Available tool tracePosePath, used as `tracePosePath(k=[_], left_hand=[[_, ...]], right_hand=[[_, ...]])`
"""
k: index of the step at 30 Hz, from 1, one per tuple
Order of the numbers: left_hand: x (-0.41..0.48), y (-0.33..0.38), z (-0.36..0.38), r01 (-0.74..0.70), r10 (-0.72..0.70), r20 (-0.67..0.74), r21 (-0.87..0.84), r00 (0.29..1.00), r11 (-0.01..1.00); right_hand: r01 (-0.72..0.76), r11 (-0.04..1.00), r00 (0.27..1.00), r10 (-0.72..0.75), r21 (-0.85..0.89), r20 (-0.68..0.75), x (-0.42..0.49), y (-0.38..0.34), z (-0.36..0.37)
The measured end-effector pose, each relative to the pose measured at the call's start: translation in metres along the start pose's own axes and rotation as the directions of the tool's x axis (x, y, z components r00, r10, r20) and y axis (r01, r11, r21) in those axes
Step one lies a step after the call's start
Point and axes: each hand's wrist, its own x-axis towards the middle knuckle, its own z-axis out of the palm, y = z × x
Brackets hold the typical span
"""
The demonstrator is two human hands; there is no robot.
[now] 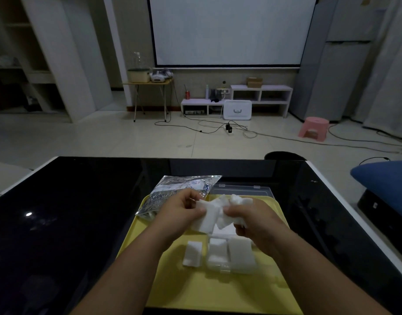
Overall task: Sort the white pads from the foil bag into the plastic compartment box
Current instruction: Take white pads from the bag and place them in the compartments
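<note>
Both hands hold a bunch of white pads (210, 215) above the yellow tray (195, 289). My left hand (184, 209) pinches one pad's left edge; my right hand (250, 218) grips the rest of the clump. Below them the clear plastic compartment box (220, 267) lies on the tray with white pads (241, 254) in its compartments, and one pad (192, 253) lies just left of it. The open lid (241, 190) of the box shows behind my hands. The crumpled foil bag (172, 189) lies at the tray's far left corner, partly hidden by my left hand.
The tray rests on a glossy black table (70, 223) with a white rim. A blue cushion (384, 178) sits off the table's right side. Beyond lie a tiled floor with cables, a pink stool (313, 128) and a low white shelf.
</note>
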Motion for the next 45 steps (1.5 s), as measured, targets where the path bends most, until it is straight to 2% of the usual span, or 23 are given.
tracePosePath(k=[3,6,15,21,29,35,40,45], left_hand=[[0.005,-0.002,0.001,0.032,-0.03,-0.16,0.012,0.987,0.999],[0.005,-0.002,0.001,0.041,-0.04,-0.233,0.003,0.972,0.999],[0.001,0.0,0.014,0.031,-0.037,-0.148,-0.042,0.988,0.999],[0.0,0.002,0.017,0.05,-0.059,-0.066,-0.131,0.996,0.99],[-0.001,0.004,0.014,0.051,-0.056,-0.027,-0.15,0.998,0.987],[-0.003,0.01,0.016,0.071,-0.08,-0.016,-0.324,0.997,0.944],[0.001,0.004,0.016,0.016,-0.039,-0.129,-0.177,0.991,0.984],[0.003,0.0,0.015,-0.01,-0.002,-0.204,-0.059,0.979,0.998]], right_hand=[[0.007,0.998,0.996,-0.002,0.069,-0.085,0.003,-0.001,-0.002],[0.041,0.992,0.995,-0.029,0.123,-0.096,0.001,-0.002,-0.002],[0.082,0.996,0.996,-0.081,0.039,-0.04,-0.003,0.0,0.009],[0.102,0.987,0.991,-0.112,-0.126,-0.076,-0.003,0.003,0.008],[0.104,0.978,0.992,-0.114,-0.179,-0.048,-0.006,0.0,0.008],[0.115,0.981,0.99,-0.125,-0.155,-0.06,-0.004,0.002,0.008],[0.132,0.985,0.991,-0.135,-0.114,-0.02,-0.003,0.002,0.008],[0.103,0.995,0.995,-0.103,0.009,-0.001,-0.001,0.0,0.007]])
